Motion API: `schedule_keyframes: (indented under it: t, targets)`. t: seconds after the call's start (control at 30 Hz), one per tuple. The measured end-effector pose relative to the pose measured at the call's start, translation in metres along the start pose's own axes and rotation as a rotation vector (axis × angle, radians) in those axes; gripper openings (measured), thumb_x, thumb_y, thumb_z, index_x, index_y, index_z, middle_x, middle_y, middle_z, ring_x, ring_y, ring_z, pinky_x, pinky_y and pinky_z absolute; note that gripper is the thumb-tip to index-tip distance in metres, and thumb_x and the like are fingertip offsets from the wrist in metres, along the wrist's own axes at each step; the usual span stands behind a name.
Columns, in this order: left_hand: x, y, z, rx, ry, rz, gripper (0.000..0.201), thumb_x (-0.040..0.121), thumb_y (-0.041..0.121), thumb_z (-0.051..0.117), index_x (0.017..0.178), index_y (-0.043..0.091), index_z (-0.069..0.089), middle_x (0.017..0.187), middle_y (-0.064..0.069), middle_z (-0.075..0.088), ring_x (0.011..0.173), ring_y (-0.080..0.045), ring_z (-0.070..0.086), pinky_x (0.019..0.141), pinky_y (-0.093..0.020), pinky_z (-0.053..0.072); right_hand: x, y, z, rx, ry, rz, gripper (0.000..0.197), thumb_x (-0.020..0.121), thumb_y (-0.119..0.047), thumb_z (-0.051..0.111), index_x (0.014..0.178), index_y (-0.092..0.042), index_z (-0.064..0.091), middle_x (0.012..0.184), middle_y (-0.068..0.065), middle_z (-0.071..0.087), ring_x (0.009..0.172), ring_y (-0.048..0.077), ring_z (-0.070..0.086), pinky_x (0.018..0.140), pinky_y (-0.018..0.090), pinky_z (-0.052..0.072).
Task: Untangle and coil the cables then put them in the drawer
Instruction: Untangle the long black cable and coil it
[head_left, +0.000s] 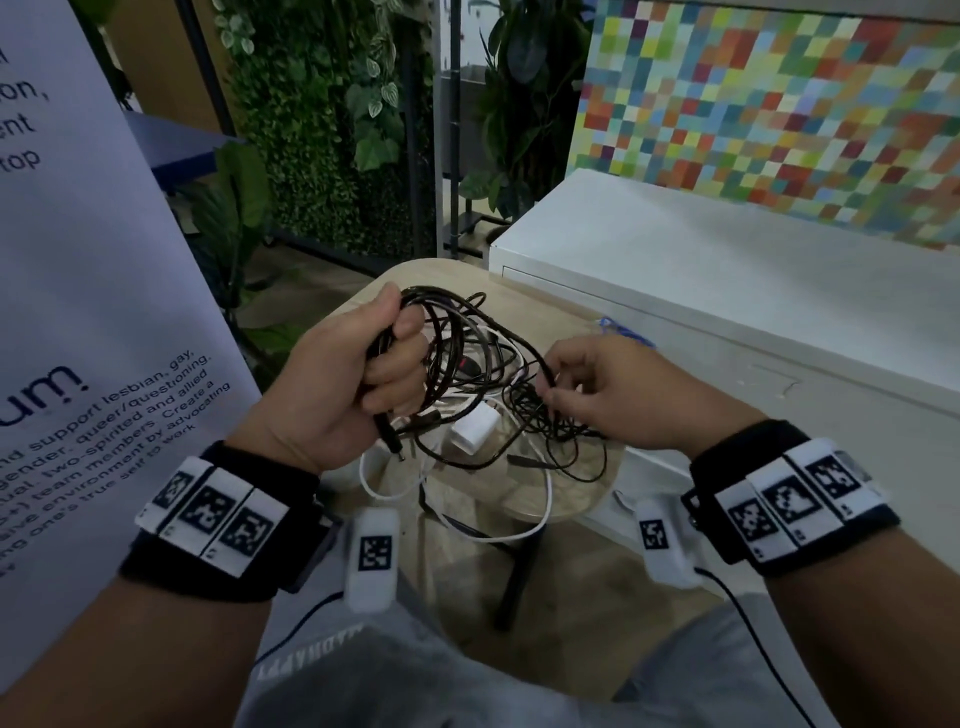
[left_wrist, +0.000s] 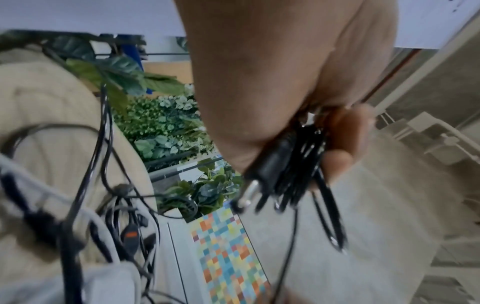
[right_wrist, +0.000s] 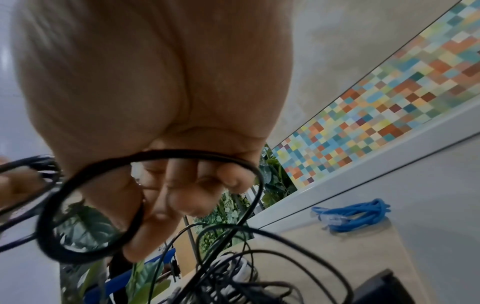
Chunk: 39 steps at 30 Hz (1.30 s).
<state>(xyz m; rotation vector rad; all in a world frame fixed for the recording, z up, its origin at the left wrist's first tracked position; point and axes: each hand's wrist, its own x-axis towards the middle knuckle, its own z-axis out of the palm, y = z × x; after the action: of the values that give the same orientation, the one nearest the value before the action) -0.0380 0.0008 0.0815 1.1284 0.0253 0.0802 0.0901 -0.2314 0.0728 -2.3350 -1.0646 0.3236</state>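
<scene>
Left hand (head_left: 343, 374) fist-grips coiled black cable (head_left: 452, 338), frame centre; right hand (head_left: 613, 395) pinches its loose loop; tangle (head_left: 498, 436) on surface (head_left: 582, 499) beneath.

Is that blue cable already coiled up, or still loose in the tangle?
Coiled. The blue cable lies bundled in loops beside the white cabinet, apart from the black cables.

From my head view, my right hand (head_left: 618, 395) covers most of the blue cable (head_left: 623, 332), and I can't see its fingertips among the tangled black cables (head_left: 540, 410). My left hand (head_left: 353, 379) hides where its black coil (head_left: 447, 332) is gripped. The left wrist picture smears the white charger (left_wrist: 103, 286). The poster (head_left: 93, 260) runs off the left edge.
</scene>
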Motion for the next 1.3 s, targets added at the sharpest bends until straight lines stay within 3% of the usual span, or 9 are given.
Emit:
schedule_keyframes:
  t: [0.23,0.33,0.43,0.63,0.7,0.87,1.03,1.17,1.3]
  targets:
    - [0.008,-0.01,0.029,-0.289,0.247,0.139,0.026,0.111,0.028,0.037,0.09,0.017,0.049,0.068,0.004,0.058,0.053,-0.011,0.051,0.054,-0.02,0.045,0.002,-0.02,0.016,-0.341,-0.071,0.005,0.013,0.091,-0.039,0.056,0.099,-0.03,0.051,0.084,-0.005,0.066,0.083,0.024,0.063,0.074,0.042,0.056]
    - [0.017,-0.01,0.026,-0.303,0.357,0.212,0.02,0.114,0.028,0.035,0.108,0.013,0.047,0.102,-0.001,0.079,0.068,-0.013,0.069,0.058,-0.021,0.051,0.0,-0.021,0.021,-0.389,-0.024,-0.066,0.027,0.101,-0.059,0.042,0.112,-0.037,0.052,0.089,-0.01,0.062,0.089,0.021,0.062,0.072,0.037,0.05]
    - [0.022,-0.012,0.025,-0.269,0.461,0.266,0.022,0.115,0.025,0.033,0.125,0.009,0.044,0.12,-0.005,0.076,0.101,-0.021,0.077,0.071,-0.025,0.059,-0.007,-0.026,0.022,-0.401,-0.019,-0.117,0.041,0.101,-0.067,0.032,0.126,-0.043,0.054,0.092,-0.014,0.063,0.095,0.017,0.063,0.067,0.032,0.038]
    - [0.034,-0.034,0.026,0.187,0.596,0.371,0.011,0.109,0.027,0.05,0.108,0.017,0.055,0.135,-0.01,0.066,0.12,-0.018,0.068,0.105,-0.034,0.054,-0.013,-0.041,0.027,-0.424,-0.07,-0.221,0.034,0.104,-0.056,0.041,0.136,-0.048,0.051,0.1,-0.012,0.072,0.098,0.016,0.066,0.074,0.036,0.051]
    - [0.031,-0.042,0.025,0.679,0.563,0.41,0.017,0.108,0.031,0.05,0.117,0.017,0.054,0.117,0.0,0.069,0.106,-0.004,0.067,0.086,-0.02,0.05,-0.014,-0.046,0.024,-0.416,-0.062,-0.245,0.031,0.106,-0.044,0.042,0.135,-0.046,0.053,0.085,-0.014,0.065,0.09,0.014,0.063,0.068,0.035,0.046]
    - [0.017,-0.048,0.033,1.189,0.184,0.24,0.022,0.107,0.037,0.045,0.103,0.016,0.052,0.086,0.003,0.067,0.08,-0.019,0.063,0.071,-0.042,0.047,-0.014,-0.047,0.006,-0.295,-0.029,-0.264,0.014,0.101,-0.042,0.053,0.099,-0.039,0.067,0.065,-0.016,0.056,0.064,0.001,0.054,0.065,0.037,0.05]
    - [0.009,-0.04,0.026,0.894,-0.002,0.157,0.057,0.099,0.064,0.04,0.073,0.019,0.063,0.053,0.008,0.044,0.048,-0.01,0.04,0.054,-0.034,0.033,-0.008,-0.026,-0.008,0.019,0.18,-0.193,0.015,0.095,-0.038,0.07,0.083,-0.028,0.072,0.069,-0.013,0.067,0.064,0.004,0.06,0.064,0.034,0.052]
    - [0.007,-0.034,0.025,0.481,-0.042,0.045,0.039,0.106,0.035,0.051,0.073,0.013,0.051,0.052,0.006,0.029,0.044,-0.01,0.023,0.049,-0.03,0.021,-0.001,-0.016,-0.006,0.129,0.242,-0.17,0.022,0.099,-0.033,0.067,0.08,-0.023,0.069,0.058,-0.016,0.052,0.055,0.002,0.047,0.056,0.018,0.036]
    - [0.002,-0.025,0.025,0.112,-0.052,0.041,0.029,0.101,0.035,0.045,0.08,0.016,0.051,0.053,0.006,0.024,0.04,-0.009,0.019,0.049,-0.028,0.034,0.007,-0.014,-0.001,0.192,0.285,-0.156,0.023,0.105,-0.028,0.057,0.086,-0.024,0.07,0.062,-0.023,0.055,0.061,0.001,0.051,0.062,0.024,0.041]
